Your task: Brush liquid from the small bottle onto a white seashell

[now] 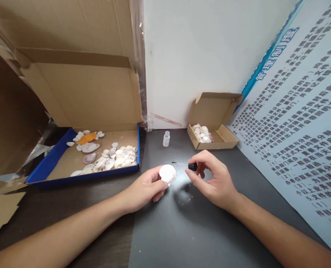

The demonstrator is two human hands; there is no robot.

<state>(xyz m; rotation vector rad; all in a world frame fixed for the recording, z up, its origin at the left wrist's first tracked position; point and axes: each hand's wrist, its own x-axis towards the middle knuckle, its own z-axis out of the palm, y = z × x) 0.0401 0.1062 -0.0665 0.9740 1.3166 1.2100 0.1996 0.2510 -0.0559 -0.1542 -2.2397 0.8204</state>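
Note:
My left hand (145, 190) pinches a white, rounded shell (167, 173) between thumb and fingers; dark specks dot its face. To its right, my right hand (216, 180) is closed on a small black bottle cap (192, 166), held between thumb and fingertips a short way from the shell. Beyond both hands a small clear glass bottle (166, 139) with a white label stands upright and uncapped on the dark table. A tiny black sliver (174, 162) lies on the tabletop between the hands and the bottle.
A blue-edged cardboard box (139, 147) at left holds many white shells (123, 158) and an orange shell (86, 138). Back right, a smaller open carton (227, 137) contains more white shells (202, 133). A printed poster (299, 123) lines the right side; a white wall rises behind.

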